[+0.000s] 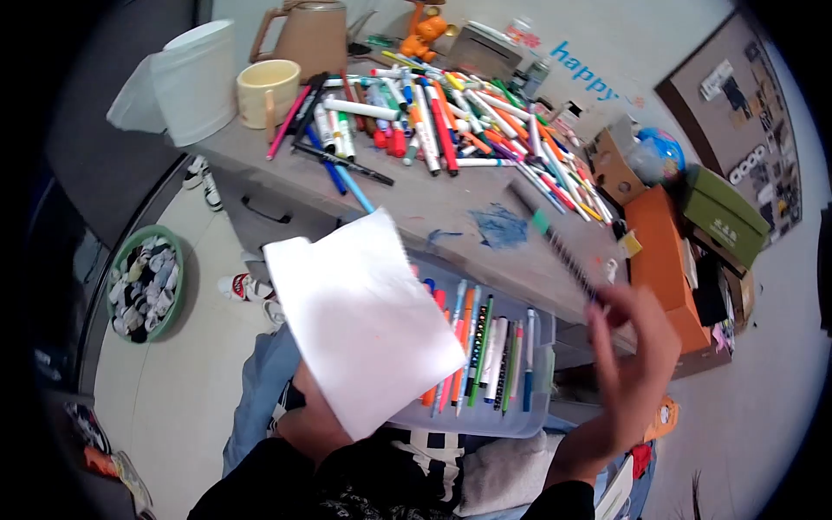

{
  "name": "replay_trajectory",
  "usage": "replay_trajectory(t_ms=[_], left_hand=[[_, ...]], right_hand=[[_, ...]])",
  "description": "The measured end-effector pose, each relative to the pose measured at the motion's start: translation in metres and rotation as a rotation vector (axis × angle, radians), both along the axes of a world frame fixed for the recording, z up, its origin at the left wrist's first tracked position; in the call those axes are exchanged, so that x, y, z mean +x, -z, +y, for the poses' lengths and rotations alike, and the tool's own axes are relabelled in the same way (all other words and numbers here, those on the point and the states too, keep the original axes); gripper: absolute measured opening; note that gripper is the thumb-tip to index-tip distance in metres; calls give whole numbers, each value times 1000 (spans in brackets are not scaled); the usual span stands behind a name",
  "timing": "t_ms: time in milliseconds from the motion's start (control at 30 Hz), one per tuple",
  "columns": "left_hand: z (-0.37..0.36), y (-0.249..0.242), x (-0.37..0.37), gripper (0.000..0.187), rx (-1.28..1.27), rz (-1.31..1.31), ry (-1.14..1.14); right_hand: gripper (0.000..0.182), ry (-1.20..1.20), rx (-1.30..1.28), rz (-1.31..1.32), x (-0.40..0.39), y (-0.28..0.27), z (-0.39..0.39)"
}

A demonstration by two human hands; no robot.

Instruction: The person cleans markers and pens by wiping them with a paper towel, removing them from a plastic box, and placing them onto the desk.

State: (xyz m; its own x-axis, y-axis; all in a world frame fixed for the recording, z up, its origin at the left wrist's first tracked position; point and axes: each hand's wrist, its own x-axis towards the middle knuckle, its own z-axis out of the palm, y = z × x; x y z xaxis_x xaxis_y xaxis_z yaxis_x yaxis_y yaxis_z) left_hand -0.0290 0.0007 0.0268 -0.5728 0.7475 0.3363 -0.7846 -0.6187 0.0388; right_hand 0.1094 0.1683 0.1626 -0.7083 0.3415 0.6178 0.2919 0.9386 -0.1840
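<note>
My left hand [314, 416] holds up a sheet of white paper [360, 312], with its fingers mostly hidden behind the sheet. Between the thumb and fingers of my right hand [640, 347] is a dark patterned pen [568, 258] with a green band, slightly blurred and tilted up over the desk edge. A clear plastic tray [542, 381] rests on my lap, holding several pens and markers [490, 351] side by side. The paper covers the tray's left part.
A big heap of coloured markers [442, 113] lies on the desk [407, 204], which has a blue ink smudge. Around it stand a yellow mug [267, 91], a white bin [198, 82], a brown jug [312, 39] and an orange box [659, 260]. A green basin [173, 299] sits on the floor.
</note>
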Motion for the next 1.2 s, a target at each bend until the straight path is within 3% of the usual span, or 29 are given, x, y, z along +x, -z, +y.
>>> replay_trajectory(t_ms=[67,133,167,200,233,267,400,467,500,600,633,733,767,900,967,1033,1200], left_hand=[[-1,2,1,66,-51,45,-11],[-2,3,3,64,-117,102,-24],[-3,3,3,64,-156,143,-25],[-6,4,5,63,-193,175,-29],[-8,4,7,62,-224,199,-30],[-9,6,9,62,-255,219,-34],[-8,7,7,59,-354,292,-71],[-3,2,5,57,-293,241,-79],[3,-3,3,52,-118,146,-30],[10,-18,5,38,-258,56,-181],[11,-7,-3,39,-61,118,-170],[13,6,-6,27,175,169,-218],[12,7,-9,27,175,178,-208],[9,13,-20,27,362,668,-418],[8,17,-22,28,395,794,-434],[8,19,-20,25,384,760,-402],[10,21,-17,43,389,703,-363]], right_hand=[[21,-66,-51,-89,10,4,-38],[22,-279,-42,-168,20,11,-51],[28,-338,-114,-98,22,21,-59],[26,-456,-22,-142,21,25,-62],[24,-418,-167,-87,19,34,-70],[33,-376,-311,-32,14,44,-79],[36,-385,-398,75,-9,80,-91],[26,-281,-482,196,-19,90,-97],[28,-253,-457,193,-24,92,-96],[31,-260,-480,131,-29,96,-92],[30,-288,-472,139,-31,97,-91],[29,-392,-492,92,-34,99,-86],[30,-391,-536,92,-32,100,-89],[35,-412,-538,169,-27,117,-95],[36,-417,-530,168,-23,117,-90],[36,-411,-574,100,-18,121,-84],[26,-488,-557,0,-18,125,-75]])
